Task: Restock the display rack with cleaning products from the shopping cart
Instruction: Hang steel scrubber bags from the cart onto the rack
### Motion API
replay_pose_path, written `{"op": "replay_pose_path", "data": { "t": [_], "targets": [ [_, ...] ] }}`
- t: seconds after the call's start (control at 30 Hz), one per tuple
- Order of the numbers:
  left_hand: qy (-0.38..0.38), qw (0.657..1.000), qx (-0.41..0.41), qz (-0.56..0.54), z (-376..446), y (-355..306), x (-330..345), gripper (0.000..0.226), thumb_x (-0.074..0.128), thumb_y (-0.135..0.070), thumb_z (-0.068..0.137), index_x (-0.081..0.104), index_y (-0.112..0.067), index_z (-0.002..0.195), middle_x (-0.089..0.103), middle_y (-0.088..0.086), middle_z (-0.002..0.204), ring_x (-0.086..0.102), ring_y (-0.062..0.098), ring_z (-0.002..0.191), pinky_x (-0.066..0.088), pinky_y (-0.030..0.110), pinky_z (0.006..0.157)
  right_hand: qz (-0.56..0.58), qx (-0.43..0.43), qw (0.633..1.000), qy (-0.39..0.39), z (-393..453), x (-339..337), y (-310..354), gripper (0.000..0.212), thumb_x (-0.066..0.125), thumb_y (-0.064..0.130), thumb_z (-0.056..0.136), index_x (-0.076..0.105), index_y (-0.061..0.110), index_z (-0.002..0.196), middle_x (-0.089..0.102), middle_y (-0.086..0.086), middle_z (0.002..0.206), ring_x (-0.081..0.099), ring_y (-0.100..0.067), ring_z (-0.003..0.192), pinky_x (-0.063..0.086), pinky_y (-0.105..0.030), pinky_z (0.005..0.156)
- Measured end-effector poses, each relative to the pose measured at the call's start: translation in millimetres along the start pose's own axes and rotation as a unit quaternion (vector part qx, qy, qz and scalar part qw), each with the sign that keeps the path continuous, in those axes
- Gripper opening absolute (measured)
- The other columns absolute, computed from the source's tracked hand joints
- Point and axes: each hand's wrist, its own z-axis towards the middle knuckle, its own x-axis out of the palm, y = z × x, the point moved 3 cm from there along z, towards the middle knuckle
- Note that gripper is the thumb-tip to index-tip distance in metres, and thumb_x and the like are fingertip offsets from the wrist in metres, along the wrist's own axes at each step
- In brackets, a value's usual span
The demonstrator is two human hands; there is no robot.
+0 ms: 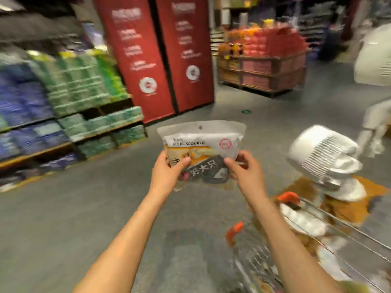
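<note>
Both hands are holding the scourer pack (201, 153) upright in mid-air, label facing the person, probably for checking: left hand (167, 172) is pinching its lower left edge, right hand (243, 168) its lower right; the cart (330, 233) is standing at lower right

Both our bare forearms reach forward and up, converging toward centre view. Left hand (169, 172) grips a packet (203, 149) at its lower left, thumb across the front. Right hand (245, 170) pinches its lower right edge, fingers curled, wrist slightly bent.
</note>
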Motion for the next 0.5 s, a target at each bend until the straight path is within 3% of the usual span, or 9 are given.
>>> {"op": "replay_pose_path", "data": {
  "t": [0.2, 0.3, 0.33, 0.4, 0.5],
  "targets": [
    [-0.257, 0.965, 0.042, 0.041, -105.4, -34.4, -214.0, 0.045, 0.071, -0.035, 0.067, 0.057, -0.021, 0.107, 0.068, -0.004, 0.101, 0.064, 0.001, 0.088, 0.048, 0.013, 0.073, 0.119, -0.06, 0.967, 0.219, -86.3, 193.3, 76.7, 0.016, 0.066, 0.01, 0.085, 0.06, 0.025, 0.082, 0.065, 0.005, 0.078, 0.058, -0.011, 0.074, 0.049, -0.033, 0.068],
    [-0.369, 0.923, 0.045, 0.095, -178.9, -58.9, -289.9, 0.062, 0.071, -0.048, 0.061, 0.056, -0.018, 0.113, 0.068, -0.002, 0.105, 0.064, 0.008, 0.097, 0.051, 0.026, 0.086, 0.183, -0.073, 0.926, 0.324, -148.6, 266.4, 111.4, 0.017, 0.063, 0.009, 0.086, 0.061, 0.025, 0.083, 0.064, 0.006, 0.077, 0.059, -0.004, 0.07, 0.051, -0.026, 0.06],
    [-0.398, 0.908, 0.046, 0.117, -200.2, -69.6, -307.7, 0.062, 0.071, -0.047, 0.063, 0.055, -0.017, 0.114, 0.068, -0.001, 0.108, 0.064, 0.01, 0.1, 0.05, 0.031, 0.091, 0.204, -0.078, 0.91, 0.352, -165.8, 284.1, 126.0, 0.017, 0.062, 0.008, 0.086, 0.06, 0.025, 0.084, 0.064, 0.007, 0.077, 0.059, -0.001, 0.068, 0.051, -0.022, 0.057],
    [-0.458, 0.869, 0.044, 0.183, -245.5, -96.3, -342.5, 0.046, 0.073, -0.032, 0.075, 0.054, -0.015, 0.112, 0.066, 0.0, 0.111, 0.062, 0.006, 0.098, 0.047, 0.024, 0.092, 0.244, -0.079, 0.876, 0.408, -202.2, 323.1, 155.2, 0.018, 0.061, 0.008, 0.087, 0.059, 0.026, 0.086, 0.065, 0.011, 0.075, 0.059, 0.002, 0.065, 0.051, -0.018, 0.055],
    [-0.522, 0.803, 0.052, 0.283, -286.9, -141.8, -365.1, 0.037, 0.068, -0.02, 0.083, 0.051, -0.012, 0.115, 0.063, -0.001, 0.113, 0.059, 0.009, 0.104, 0.042, 0.018, 0.088, 0.312, -0.094, 0.828, 0.456, -233.7, 360.7, 197.1, 0.016, 0.062, 0.009, 0.087, 0.058, 0.025, 0.088, 0.064, 0.01, 0.079, 0.057, -0.003, 0.07, 0.052, -0.022, 0.061]
  ]
}}
